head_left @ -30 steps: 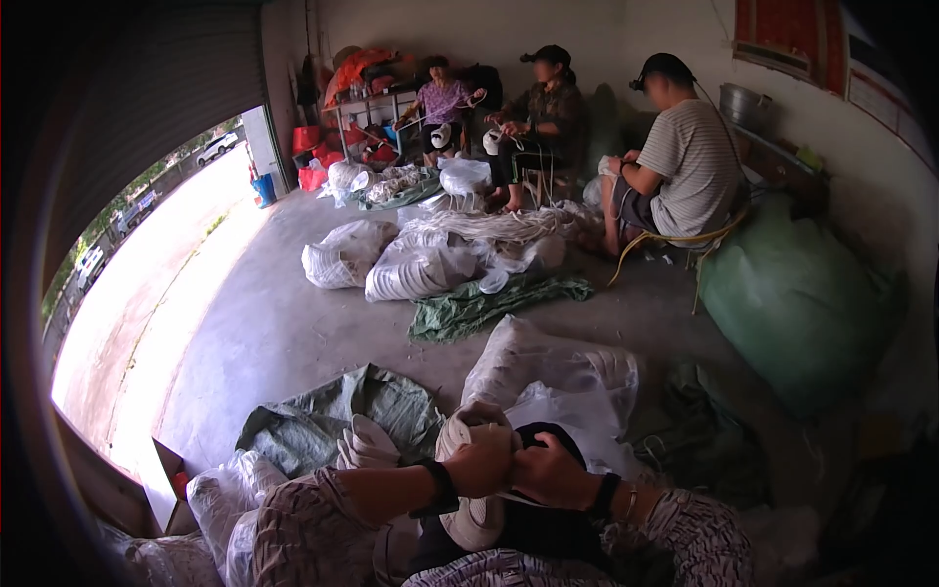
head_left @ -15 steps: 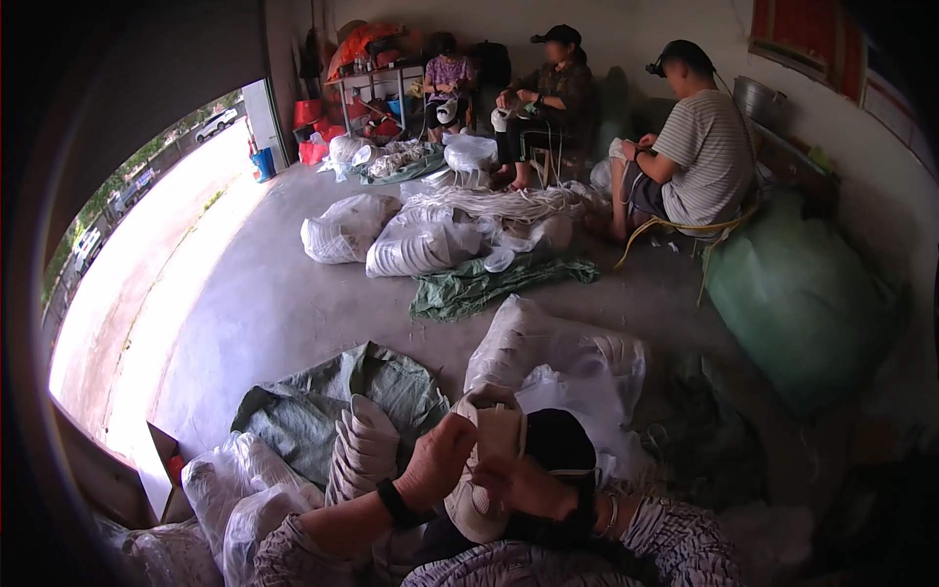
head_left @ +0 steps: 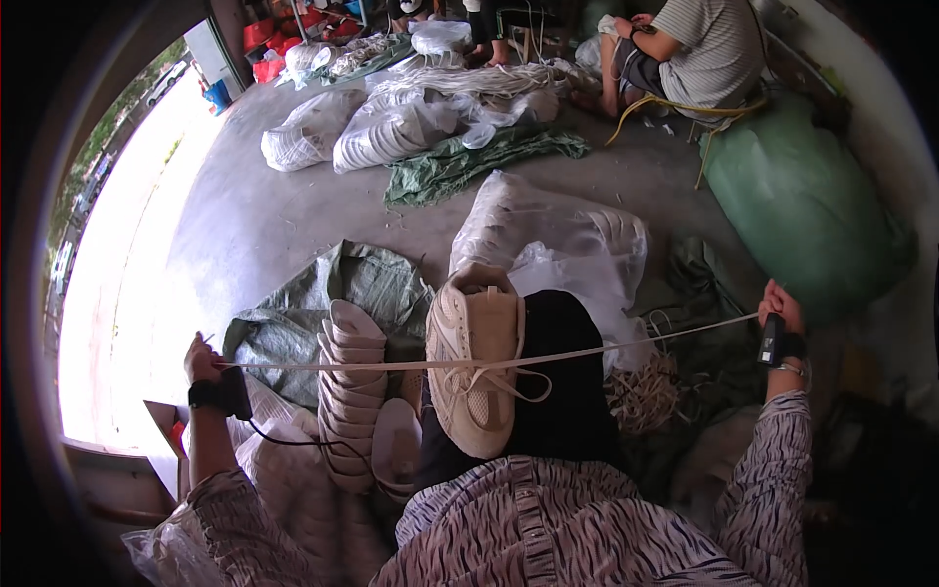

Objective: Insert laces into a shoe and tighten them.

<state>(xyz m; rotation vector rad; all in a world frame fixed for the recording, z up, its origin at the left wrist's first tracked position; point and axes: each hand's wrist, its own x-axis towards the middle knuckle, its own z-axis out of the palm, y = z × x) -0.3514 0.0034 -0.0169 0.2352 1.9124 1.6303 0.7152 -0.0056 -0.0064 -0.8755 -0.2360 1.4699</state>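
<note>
A beige sneaker (head_left: 476, 328) rests on my dark-clad lap, its toe toward me. Its pale shoelace (head_left: 636, 342) is pulled out in a nearly straight line to both sides, crossing over the front of the shoe. A small loop of lace hangs at the shoe's right side. My left hand (head_left: 202, 362), far out to the left, is closed on one lace end. Out to the right, my right hand (head_left: 780, 305) grips the other end, held somewhat higher. Both wrists carry dark straps with small devices.
Nested pale shoe pieces (head_left: 352, 401) stand stacked left of my lap. Beyond lie a green woven sack (head_left: 367, 269), clear plastic bags (head_left: 558, 220) and a pile of loose laces (head_left: 646, 396). A large green sack (head_left: 797, 201) stands right, near a seated person (head_left: 699, 59).
My hands have gone from close together at the shoe to wide apart, drawing the lace out between them. The view has tipped downward. The shoe still sits on my lap.
</note>
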